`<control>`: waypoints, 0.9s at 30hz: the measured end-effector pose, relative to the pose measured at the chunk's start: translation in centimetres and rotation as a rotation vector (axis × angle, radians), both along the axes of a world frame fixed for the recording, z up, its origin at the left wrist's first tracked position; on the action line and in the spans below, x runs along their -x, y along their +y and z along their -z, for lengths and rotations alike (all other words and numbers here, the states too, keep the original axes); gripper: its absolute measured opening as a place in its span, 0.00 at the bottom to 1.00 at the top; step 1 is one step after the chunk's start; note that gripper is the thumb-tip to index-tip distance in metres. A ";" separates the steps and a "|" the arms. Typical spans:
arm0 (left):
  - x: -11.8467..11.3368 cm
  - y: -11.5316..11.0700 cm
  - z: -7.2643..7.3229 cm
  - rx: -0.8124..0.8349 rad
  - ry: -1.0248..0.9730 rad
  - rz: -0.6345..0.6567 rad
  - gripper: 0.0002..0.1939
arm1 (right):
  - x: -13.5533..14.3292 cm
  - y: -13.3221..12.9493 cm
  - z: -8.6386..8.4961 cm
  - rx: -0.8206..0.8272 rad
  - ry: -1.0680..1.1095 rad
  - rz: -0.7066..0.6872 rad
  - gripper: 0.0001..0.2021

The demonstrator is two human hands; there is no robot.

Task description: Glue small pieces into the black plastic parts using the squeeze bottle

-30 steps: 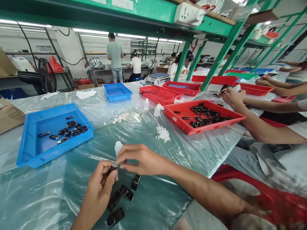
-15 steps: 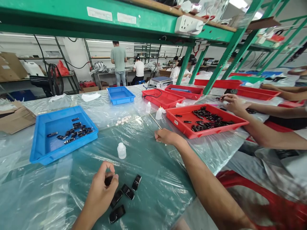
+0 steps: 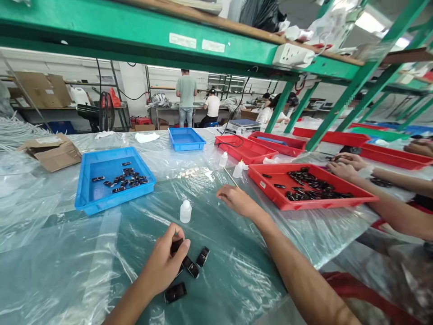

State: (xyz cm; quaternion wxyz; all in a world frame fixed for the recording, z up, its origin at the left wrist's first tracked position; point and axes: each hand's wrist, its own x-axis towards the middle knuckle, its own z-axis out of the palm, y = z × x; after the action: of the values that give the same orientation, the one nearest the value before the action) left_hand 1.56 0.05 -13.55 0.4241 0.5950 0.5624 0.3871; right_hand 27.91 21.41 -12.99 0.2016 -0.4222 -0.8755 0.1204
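Observation:
My left hand (image 3: pixel 164 259) is closed with thumb and fingers around a small black glossy casing (image 3: pixel 176 246), partly hidden by the fingers. Close beside it on the plastic-covered table lie more black casings, one at the front (image 3: pixel 176 292) and others to the right (image 3: pixel 203 256). Farther up, my right hand (image 3: pixel 237 200) hovers over the table with its fingertips pinched together; what they hold, if anything, is too small to tell. A thin pale stick (image 3: pixel 231 177) runs behind that hand. Between and beyond my hands stands a white squeeze bottle (image 3: pixel 186 211).
Black pieces lie in a blue tray (image 3: pixel 81 183) at left and a red tray (image 3: pixel 324 205) at right. Small white pieces (image 3: pixel 188 173) and two bottles (image 3: pixel 238 169) stand farther back. A co-worker's hands (image 3: pixel 345 164) are beyond the red tray. A green shelf beam (image 3: pixel 135 31) crosses overhead.
The view has swung left, so the scene sits farther right. My right hand has shifted left relative to the stick and bottles. My left hand still holds a black casing, now nearer the others.

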 end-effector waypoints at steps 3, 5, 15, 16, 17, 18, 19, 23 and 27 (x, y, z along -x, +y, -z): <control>0.0 0.0 0.3 -0.018 -0.032 -0.003 0.11 | 1.0 -1.6 -0.8 0.111 0.150 -0.094 0.10; 0.0 0.0 0.6 -0.022 -0.055 0.000 0.10 | 1.9 -3.3 -1.3 0.197 0.266 -0.181 0.07; -0.9 -0.1 1.8 -0.127 -0.007 -0.075 0.12 | 6.8 -11.2 1.2 0.479 0.712 -0.355 0.15; -1.0 -0.1 1.8 -0.123 -0.014 -0.076 0.13 | 7.0 -11.4 1.5 0.498 0.749 -0.347 0.14; -1.0 0.0 1.9 -0.120 -0.020 -0.074 0.13 | 7.1 -11.4 1.6 0.518 0.786 -0.344 0.13; -1.1 0.0 1.9 -0.118 -0.025 -0.074 0.14 | 7.2 -11.5 1.7 0.537 0.821 -0.343 0.12; -1.1 0.0 2.0 -0.117 -0.029 -0.074 0.14 | 7.3 -11.6 1.8 0.549 0.851 -0.341 0.11; -1.3 0.0 2.3 -0.116 -0.043 -0.054 0.15 | 7.3 -12.0 1.8 0.483 0.865 -0.333 0.08; -1.5 -0.2 2.6 -0.113 -0.058 -0.050 0.15 | 7.4 -12.3 1.9 0.370 0.846 -0.351 0.05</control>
State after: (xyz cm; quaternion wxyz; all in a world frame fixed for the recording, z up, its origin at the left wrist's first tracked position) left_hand 3.03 -0.11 -16.20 0.3961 0.5921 0.5419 0.4460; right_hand 20.54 9.09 -14.87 0.4376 -0.2111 -0.7390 0.4667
